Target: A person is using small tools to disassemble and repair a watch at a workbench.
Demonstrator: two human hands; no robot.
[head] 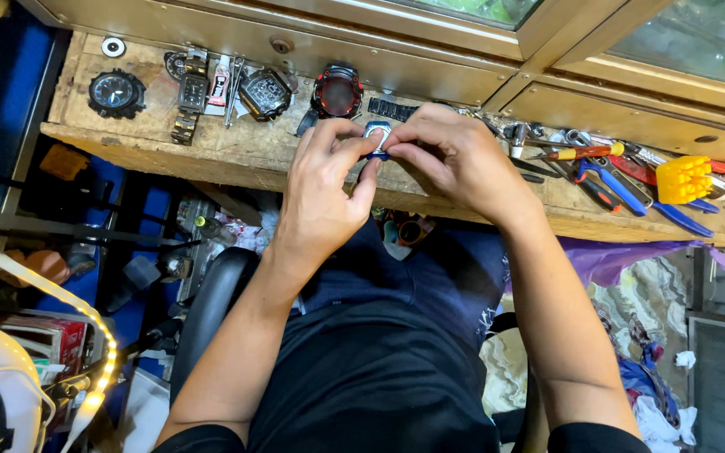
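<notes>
Both hands pinch a small blue watch case (377,134) above the front edge of the wooden workbench (237,151): left hand (325,189) and right hand (455,155) closed on its sides. Light, rigid, probably fragile; best gripped by its rim.

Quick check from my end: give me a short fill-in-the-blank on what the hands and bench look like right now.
1. Both hands, left hand and right hand, pinch a small blue-edged watch case above the worn ____ bench.
2. The round black watch with the ____ rim lies just behind the left hand.
3. The yellow plastic bit holder sits at the bench's ____ end.

Missing words: wooden; red; right
</notes>
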